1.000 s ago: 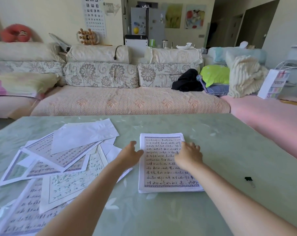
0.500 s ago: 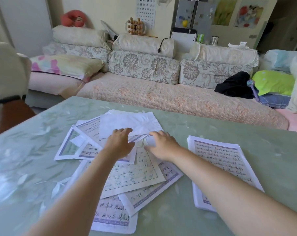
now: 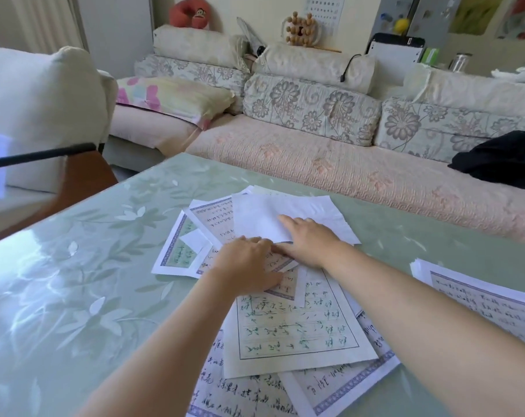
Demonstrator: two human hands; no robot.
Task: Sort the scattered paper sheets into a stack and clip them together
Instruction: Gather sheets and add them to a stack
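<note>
Several scattered paper sheets [image 3: 297, 332] lie overlapping near the middle of the green, floral-patterned glass table [image 3: 74, 266], most printed with bordered handwriting. A blank white sheet [image 3: 264, 212] covers the far ones. The right hand [image 3: 310, 239] lies palm down on that blank sheet, with its fingers straight and pressed flat and its thumb reaching left along the near edge. The left hand [image 3: 246, 264] rests just beside it on the printed sheets. Its knuckles are bent and its fingertips hidden, so whether it pinches a sheet cannot be told. Both forearms cross over the nearer sheets and hide parts of them. A neater stack [image 3: 480, 299] sits apart at the right edge, cut off by the frame. Beyond the table runs a floral sofa [image 3: 315, 164] with a black garment [image 3: 495, 158] and a pastel pillow [image 3: 171, 94] on it. A cushioned chair [image 3: 38, 109] stands at the left.
</note>
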